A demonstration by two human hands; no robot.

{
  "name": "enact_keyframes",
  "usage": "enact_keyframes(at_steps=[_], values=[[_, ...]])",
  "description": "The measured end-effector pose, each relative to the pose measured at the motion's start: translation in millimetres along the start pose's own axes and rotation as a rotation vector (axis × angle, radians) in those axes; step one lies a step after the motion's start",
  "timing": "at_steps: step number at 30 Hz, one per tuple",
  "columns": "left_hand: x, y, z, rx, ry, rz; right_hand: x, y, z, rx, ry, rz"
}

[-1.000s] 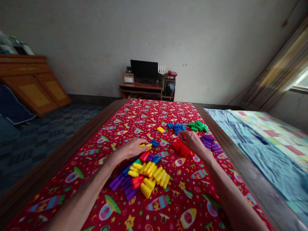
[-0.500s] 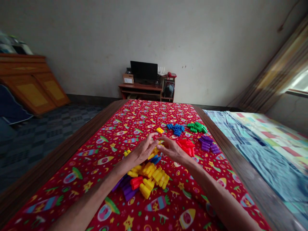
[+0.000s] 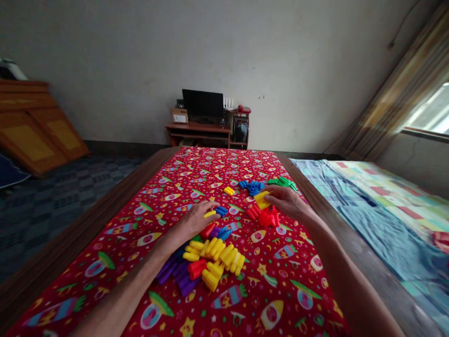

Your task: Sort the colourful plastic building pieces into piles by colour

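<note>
My right hand [image 3: 289,202] pinches a yellow toy block [image 3: 261,200], made of joined rounded tubes, above the red toy blocks [image 3: 267,217]. Over the far edge of a mixed pile, my left hand [image 3: 197,221] curls its fingers round a yellow toy block [image 3: 209,214] and a blue toy block [image 3: 220,211]; part of its grip is hidden. Nearer me in the pile lie several yellow blocks [image 3: 214,248], a red block [image 3: 197,268], purple blocks [image 3: 184,278] and another blue block [image 3: 225,233].
Separate groups of blue blocks [image 3: 253,187] and green blocks [image 3: 283,182] lie beyond my right hand. One yellow block [image 3: 229,191] sits alone. A red patterned cloth [image 3: 273,299] covers the table, whose dark wooden edge [image 3: 345,243] shows on the right, beside a bed [image 3: 379,187].
My hands have moved apart. The right hand has carried a yellow block rightward over the red group, while the left has drawn slightly left and nearer. The camera view has turned slightly right.
</note>
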State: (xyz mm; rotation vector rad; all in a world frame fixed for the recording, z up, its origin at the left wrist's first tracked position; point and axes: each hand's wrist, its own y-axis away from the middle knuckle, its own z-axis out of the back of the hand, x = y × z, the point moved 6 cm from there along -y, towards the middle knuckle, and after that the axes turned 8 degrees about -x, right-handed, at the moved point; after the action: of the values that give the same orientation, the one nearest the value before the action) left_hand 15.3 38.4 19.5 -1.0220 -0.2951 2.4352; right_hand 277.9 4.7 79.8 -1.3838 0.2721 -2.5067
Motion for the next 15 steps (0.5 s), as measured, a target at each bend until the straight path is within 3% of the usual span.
enact_keyframes(at_steps=[3, 5, 10, 15], values=[[4, 0, -1.2, 0.068, 0.037, 0.04, -25, 27, 31, 0.008, 0.364, 0.001], [1, 0, -0.2, 0.11, 0.027, 0.047, -48, 49, 46, 0.026, 0.487, -0.062], [-7, 0, 4.7, 0.152, -0.082, 0.033, -86, 95, 68, -0.002, 0.52, -0.212], [-17, -1, 9.9, 0.058, 0.027, 0.037, -92, 110, 64, 0.048, 0.476, -0.209]])
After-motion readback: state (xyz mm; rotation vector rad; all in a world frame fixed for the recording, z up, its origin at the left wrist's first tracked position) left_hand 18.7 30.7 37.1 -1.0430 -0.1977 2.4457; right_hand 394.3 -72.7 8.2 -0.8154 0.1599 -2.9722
